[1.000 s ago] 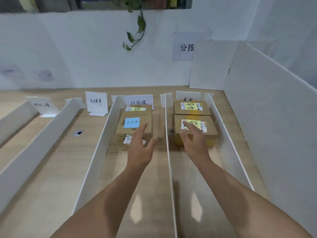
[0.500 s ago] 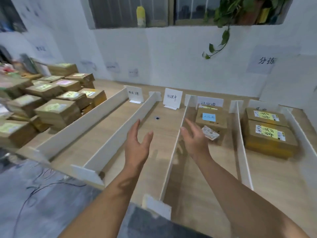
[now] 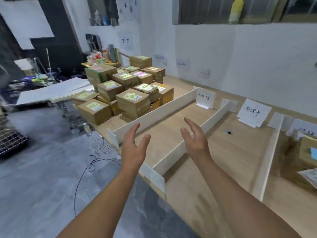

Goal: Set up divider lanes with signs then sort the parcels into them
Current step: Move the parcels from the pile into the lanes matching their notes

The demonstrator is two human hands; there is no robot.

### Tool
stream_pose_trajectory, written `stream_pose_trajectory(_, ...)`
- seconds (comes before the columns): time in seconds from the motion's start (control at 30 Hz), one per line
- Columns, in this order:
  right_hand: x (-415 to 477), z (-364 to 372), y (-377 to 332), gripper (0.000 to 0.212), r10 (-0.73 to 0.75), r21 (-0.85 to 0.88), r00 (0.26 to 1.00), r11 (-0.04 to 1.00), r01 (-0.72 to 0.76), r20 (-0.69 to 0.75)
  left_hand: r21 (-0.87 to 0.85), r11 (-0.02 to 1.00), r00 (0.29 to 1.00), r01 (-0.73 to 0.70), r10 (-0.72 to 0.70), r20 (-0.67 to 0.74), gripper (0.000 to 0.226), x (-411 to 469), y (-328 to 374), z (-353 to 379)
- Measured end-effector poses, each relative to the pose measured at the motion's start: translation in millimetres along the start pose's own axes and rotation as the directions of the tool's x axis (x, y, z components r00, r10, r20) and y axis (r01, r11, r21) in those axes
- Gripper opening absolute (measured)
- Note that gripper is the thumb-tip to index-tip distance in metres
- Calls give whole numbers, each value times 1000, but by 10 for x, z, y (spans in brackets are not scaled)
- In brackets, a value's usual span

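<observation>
At 11 o'clock on table (image 3: pixel 228 152): parcel pile (image 3: pixel 125 88), beside first divider (image 3: pixel 154 114). Left hand (image 3: pixel 134 148), right hand (image 3: pixel 194 140) spread, empty, palms facing. Boxes likely stiff, light; grip opposite side walls, labels up.

Brown parcels (image 3: pixel 123 93) sit stacked at the tabletop's left end, sticky notes on top; white dividers (image 3: pixel 154 114) stand upright, paper signs (image 3: pixel 205 98) behind the lanes.
</observation>
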State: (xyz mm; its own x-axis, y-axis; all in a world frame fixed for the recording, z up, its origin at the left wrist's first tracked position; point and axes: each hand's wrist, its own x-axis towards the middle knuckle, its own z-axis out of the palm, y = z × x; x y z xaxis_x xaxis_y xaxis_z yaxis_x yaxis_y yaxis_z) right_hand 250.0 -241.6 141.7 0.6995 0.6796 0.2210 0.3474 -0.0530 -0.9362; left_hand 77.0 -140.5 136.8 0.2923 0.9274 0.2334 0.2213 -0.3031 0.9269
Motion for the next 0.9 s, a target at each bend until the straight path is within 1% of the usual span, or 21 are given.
stream_pose_trajectory(0.1,394,477,-72,39,24,14,999,1000,-25,34,1,1000,999,27,-27,-37,51,462,-160,-169)
stream_pose_trajectory(0.23,857,1081,-164,38,-6,13,996,1000,5,92,28,998,994,65,-62,-87,52,1004,-382,-405)
stream_pose_trajectory(0.37,1169,1638,-221,40,28,-10,991,1000,-27,134,11,995,988,104,-102,-115,52,1460,-636,-662)
stream_pose_trajectory(0.5,1504,2195,-254,42,53,-57,990,997,-46,130,12,995,989,101,-99,-112,54,1999,-912,-889)
stream_pose_trajectory(0.63,1859,2749,-264,43,78,-42,995,996,-76,62,13,997,995,77,-76,-60,55,2685,-1254,-1061)
stream_pose_trajectory(0.77,2118,3275,-254,41,155,-10,987,988,-156,-50,12,998,996,57,-58,72,57,3357,-1507,-1252)
stream_pose_trajectory(0.9,2280,3662,-283,42,225,-17,964,973,-229,-139,14,1000,983,21,-23,180,54,3891,-1631,-1381)
